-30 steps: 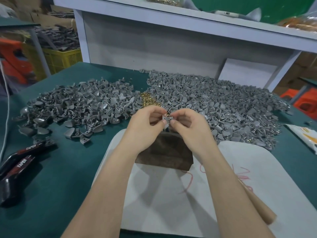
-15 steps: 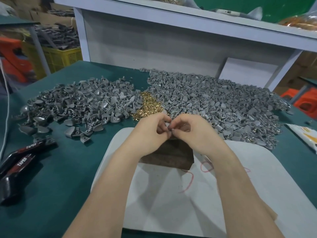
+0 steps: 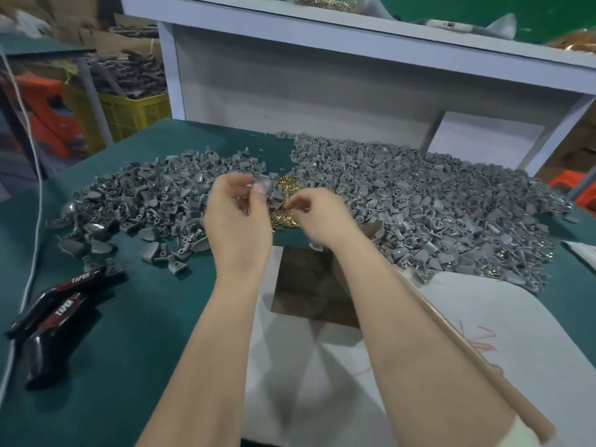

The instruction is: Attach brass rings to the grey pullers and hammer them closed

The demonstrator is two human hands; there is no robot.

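While the left hand (image 3: 238, 217) has its grip clamped on one grey puller (image 3: 266, 182) by the brass rings (image 3: 283, 221) heaped on the bench (image 3: 129, 317), the right hand (image 3: 322, 214) curls over that heap, too blurred to tell whether its grip holds a ring. A ring that small could slip from a hurried pinch and vanish into the pile. Half a second ago both hands met fingertip to fingertip over the wooden block (image 3: 306, 285); now they have parted, reaching forward.

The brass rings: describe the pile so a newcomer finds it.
The green table holds a left heap and a right heap of grey pullers. Between them, beyond the left hand and right hand, sits the brass ring pile. It alone is shiny gold amid dull grey.
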